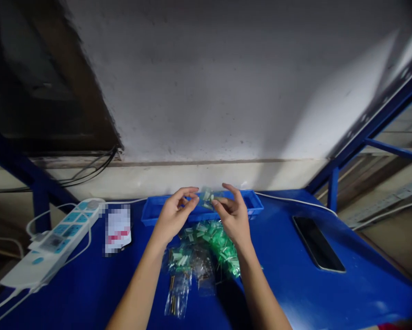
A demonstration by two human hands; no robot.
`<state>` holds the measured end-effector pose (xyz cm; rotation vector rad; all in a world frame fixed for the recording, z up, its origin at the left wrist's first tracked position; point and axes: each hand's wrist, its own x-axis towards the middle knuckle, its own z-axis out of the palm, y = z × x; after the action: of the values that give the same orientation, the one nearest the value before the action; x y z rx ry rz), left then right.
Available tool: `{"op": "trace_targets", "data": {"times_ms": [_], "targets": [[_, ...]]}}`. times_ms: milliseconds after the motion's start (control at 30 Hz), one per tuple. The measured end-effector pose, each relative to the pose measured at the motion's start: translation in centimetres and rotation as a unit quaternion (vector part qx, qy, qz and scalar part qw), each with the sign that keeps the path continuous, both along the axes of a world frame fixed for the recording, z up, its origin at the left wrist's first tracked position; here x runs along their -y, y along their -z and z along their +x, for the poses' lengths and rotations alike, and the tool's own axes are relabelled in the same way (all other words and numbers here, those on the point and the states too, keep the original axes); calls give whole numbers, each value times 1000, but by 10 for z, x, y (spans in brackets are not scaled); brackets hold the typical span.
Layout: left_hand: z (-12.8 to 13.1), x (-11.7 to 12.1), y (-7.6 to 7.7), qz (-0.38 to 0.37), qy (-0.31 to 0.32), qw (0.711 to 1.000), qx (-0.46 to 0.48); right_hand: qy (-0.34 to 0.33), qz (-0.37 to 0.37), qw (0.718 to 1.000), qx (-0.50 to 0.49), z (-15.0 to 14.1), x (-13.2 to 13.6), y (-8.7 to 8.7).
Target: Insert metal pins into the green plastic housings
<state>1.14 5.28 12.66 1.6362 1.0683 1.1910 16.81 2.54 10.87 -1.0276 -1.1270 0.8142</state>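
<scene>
Power strip (56,247) at far left; card (118,229) beside it, print blurred. Left hand (175,211), centre: fingertips near small clear bag (206,196), grip cannot be told. Right hand (234,216) pinches that bag; green packets (223,245) heaped below. Bare bench (281,266) surrounds phone (318,243), right.

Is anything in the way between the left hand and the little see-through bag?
Nothing visible is. The left hand is right beside the little bag, which the right hand holds.
</scene>
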Motion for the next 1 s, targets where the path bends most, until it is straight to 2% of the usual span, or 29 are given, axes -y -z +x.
{"op": "trace_targets", "data": {"times_ms": [67, 133, 200, 300, 367, 467, 567, 633, 700, 767, 867, 933, 1000], "targets": [[2, 1, -5, 12, 17, 1000, -17, 16, 3, 1000, 21, 2, 2, -3], [3, 2, -8, 3, 20, 1000, 5, 21, 32, 998, 52, 3, 4, -9], [1, 3, -9, -51, 22, 996, 66, 42, 88, 991, 94, 3, 6, -19], [-4, 3, -11, -148, 28, 975, 160, 106, 165, 966, 168, 2, 7, -30], [-8, 2, -13, -152, 22, 970, 187, 100, 180, 954, 218, 1, 5, -32], [-15, -1, -15, -103, 8, 979, 175, 26, 174, 951, 255, -2, 1, -30], [-20, -2, -15, -67, 12, 988, 141, -24, 160, 956, 244, -7, -4, -30], [-20, -1, -14, -15, -8, 993, 116, -54, 134, 963, 229, -9, -6, -31], [-18, 0, -11, 80, -49, 992, 79, -92, 93, 969, 208, -11, -9, -31], [-14, 1, -8, 195, -67, 979, 7, -120, 51, 976, 177, -12, -11, -29], [-10, -1, -6, 319, -29, 941, -110, -111, -2, 985, 128, -13, -15, -25], [-11, -4, -6, 321, -4, 936, -143, -104, -25, 987, 120, -12, -16, -23], [-15, -6, -6, 248, 27, 957, -148, -96, -18, 985, 144, -9, -16, -23]]}}
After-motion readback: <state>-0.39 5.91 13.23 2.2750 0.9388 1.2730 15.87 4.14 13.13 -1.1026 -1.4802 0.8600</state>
